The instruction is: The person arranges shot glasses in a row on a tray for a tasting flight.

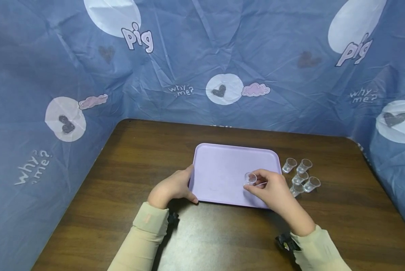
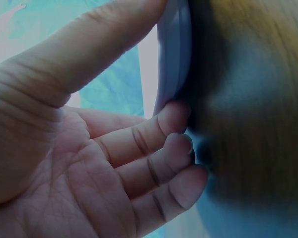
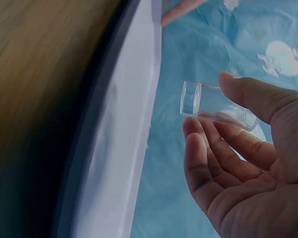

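Blue cloth (image 1: 188, 107) behind brown table (image 1: 148, 150). R hand (image 1: 272, 188) grip pinched on clear cup (image 1: 251, 178) above lilac tray (image 1: 219, 165); L hand (image 1: 174, 185) grip loosely spread, touching tray's L edge. 5 other cups (image 1: 300, 177) R of tray.

My view of a pale yellow-green left sleeve (image 1: 134, 244), a matching right sleeve (image 1: 319, 250), soft creases, a broad left cuff (image 1: 156, 220) bearing a small peach-coloured mark (image 1: 148, 218), a black left wrist unit (image 1: 173, 220), a chunky black right wrist unit (image 1: 285, 241), details too small for me, bare fingers (image 2: 186, 187).
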`<state>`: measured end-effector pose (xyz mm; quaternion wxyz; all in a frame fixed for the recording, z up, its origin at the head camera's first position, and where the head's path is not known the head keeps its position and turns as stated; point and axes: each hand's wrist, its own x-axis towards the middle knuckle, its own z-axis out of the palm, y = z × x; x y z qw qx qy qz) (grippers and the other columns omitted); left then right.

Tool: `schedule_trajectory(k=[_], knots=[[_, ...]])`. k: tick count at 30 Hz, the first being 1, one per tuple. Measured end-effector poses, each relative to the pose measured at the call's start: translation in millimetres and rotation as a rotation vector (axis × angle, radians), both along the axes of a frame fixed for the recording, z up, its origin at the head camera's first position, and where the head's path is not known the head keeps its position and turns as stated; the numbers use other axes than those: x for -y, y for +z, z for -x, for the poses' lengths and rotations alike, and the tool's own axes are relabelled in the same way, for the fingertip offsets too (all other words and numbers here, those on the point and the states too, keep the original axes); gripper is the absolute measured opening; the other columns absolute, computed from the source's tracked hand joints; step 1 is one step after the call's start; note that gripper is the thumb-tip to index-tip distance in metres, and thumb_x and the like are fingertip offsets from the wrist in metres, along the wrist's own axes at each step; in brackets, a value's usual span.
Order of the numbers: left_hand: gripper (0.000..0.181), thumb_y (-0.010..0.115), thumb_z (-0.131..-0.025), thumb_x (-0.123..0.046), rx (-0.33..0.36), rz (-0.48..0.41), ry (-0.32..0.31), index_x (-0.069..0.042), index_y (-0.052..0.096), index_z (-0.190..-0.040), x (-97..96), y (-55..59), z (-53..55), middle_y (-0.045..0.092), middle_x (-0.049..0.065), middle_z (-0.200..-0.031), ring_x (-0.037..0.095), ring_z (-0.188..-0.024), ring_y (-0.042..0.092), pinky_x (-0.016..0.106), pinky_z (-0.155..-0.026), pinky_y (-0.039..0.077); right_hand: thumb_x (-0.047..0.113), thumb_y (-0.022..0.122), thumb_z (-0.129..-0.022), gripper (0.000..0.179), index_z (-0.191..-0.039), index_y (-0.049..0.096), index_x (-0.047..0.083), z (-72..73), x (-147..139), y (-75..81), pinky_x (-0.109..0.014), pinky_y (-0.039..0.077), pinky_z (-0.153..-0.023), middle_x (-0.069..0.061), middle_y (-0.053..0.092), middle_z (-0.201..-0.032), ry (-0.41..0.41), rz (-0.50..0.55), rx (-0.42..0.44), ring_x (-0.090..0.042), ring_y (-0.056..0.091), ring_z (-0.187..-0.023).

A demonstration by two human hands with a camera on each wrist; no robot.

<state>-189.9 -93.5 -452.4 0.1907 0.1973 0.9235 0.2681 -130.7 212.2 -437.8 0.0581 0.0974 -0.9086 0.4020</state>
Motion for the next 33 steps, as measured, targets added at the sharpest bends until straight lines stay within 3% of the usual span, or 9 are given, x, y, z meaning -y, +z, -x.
schedule_trajectory(k=[5, 10, 17, 25, 33], knots=[[0.124, 0.101, -0.060, -0.023, -0.013, 0.002, -0.008, 0.012, 0.027, -0.153, 0.1, 0.3, 1.6, 0.053, 0.032, -0.138, 0.036, -0.127, 0.053, 0.044, -0.106, 0.041, 0.012, 0.089, -0.079, 0.023, -0.096, 0.074, 0.005, 14.4, 28.3, -3.6, -0.032, 0.056, -0.067, 0.002, 0.069, -0.081, 0.052, 0.029, 0.027, -0.013, 0.067, -0.072], [0.126, 0.101, -0.061, -0.024, -0.007, 0.014, -0.005, 0.012, 0.025, -0.154, -0.1, 0.5, 1.3, 0.050, 0.032, -0.140, 0.036, -0.128, 0.052, 0.044, -0.106, 0.040, 0.015, 0.089, -0.080, 0.022, -0.094, 0.074, 0.007, 29.3, 50.4, -6.6, -0.035, 0.055, -0.069, 0.004, 0.068, -0.080, 0.050, 0.034, 0.048, -0.014, 0.067, -0.076], [0.122, 0.102, -0.059, -0.023, -0.010, 0.002, -0.002, 0.011, 0.031, -0.152, -0.7, -1.3, -0.5, 0.060, 0.029, -0.128, 0.034, -0.117, 0.059, 0.045, -0.100, 0.045, 0.014, 0.088, -0.080, 0.021, -0.093, 0.073, 0.008, 47.8, 71.5, -14.4, -0.034, 0.053, -0.066, 0.003, 0.066, -0.077, 0.053, 0.039, 0.078, -0.014, 0.064, -0.075], [0.123, 0.101, -0.060, -0.025, -0.013, 0.017, -0.003, 0.013, 0.028, -0.152, 0.1, 2.8, -0.6, 0.056, 0.031, -0.134, 0.036, -0.122, 0.056, 0.045, -0.103, 0.043, 0.011, 0.088, -0.079, 0.021, -0.089, 0.071, 0.006, 64.9, 92.4, -20.8, -0.031, 0.051, -0.063, 0.003, 0.065, -0.075, 0.071, 0.043, 0.078, -0.014, 0.063, -0.073], [0.114, 0.102, -0.058, -0.021, -0.028, -0.027, -0.005, 0.010, 0.037, -0.148, 1.0, 2.4, -1.4, 0.066, 0.023, -0.118, 0.030, -0.107, 0.061, 0.044, -0.096, 0.047, 0.007, 0.088, -0.077, 0.022, -0.090, 0.071, 0.006, 78.9, 108.6, -28.9, -0.031, 0.053, -0.067, 0.003, 0.065, -0.074, 0.092, 0.034, 0.058, -0.012, 0.063, -0.072]])
